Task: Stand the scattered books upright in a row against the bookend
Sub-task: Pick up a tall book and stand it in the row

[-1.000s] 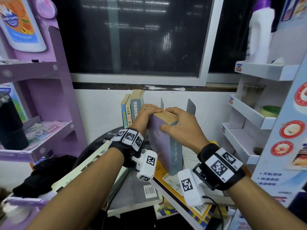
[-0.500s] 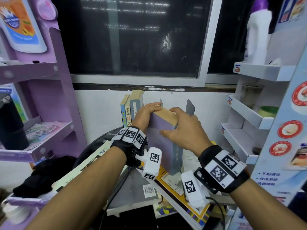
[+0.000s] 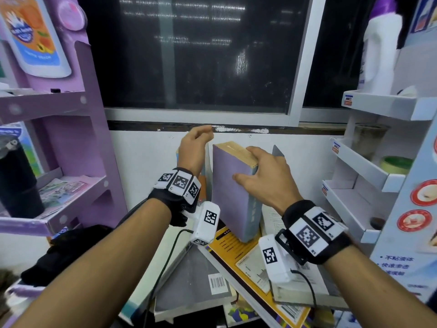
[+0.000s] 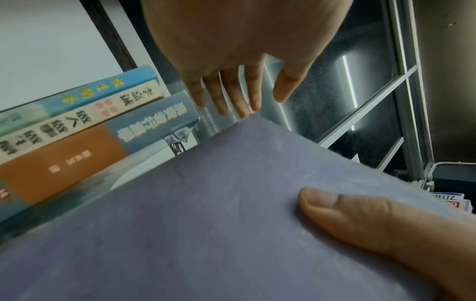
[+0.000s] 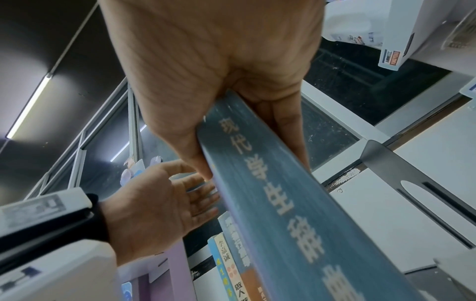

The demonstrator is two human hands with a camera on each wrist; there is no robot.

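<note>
A thick purple book (image 3: 233,192) with a blue-grey spine (image 5: 296,203) stands on end on the flat-lying books. My right hand (image 3: 256,168) grips its top, thumb on the purple cover (image 4: 360,222), fingers on the far side. My left hand (image 3: 201,138) hovers just left of the book's top, fingers straight (image 4: 231,97), holding nothing. Several upright books (image 4: 85,126) stand to the left of the purple one, mostly hidden behind my left wrist in the head view. A grey metal bookend (image 5: 412,183) rises on the right (image 3: 277,151).
An orange-yellow book (image 3: 236,249) and a grey book with a barcode (image 3: 196,280) lie flat in front. A purple shelf unit (image 3: 71,143) stands on the left and a white one (image 3: 364,166) on the right. A black cloth (image 3: 66,252) lies lower left.
My left hand has let go of the purple book's top and lifted up and away, fingers now straight. My right hand keeps its grip and the book stands straighter.
</note>
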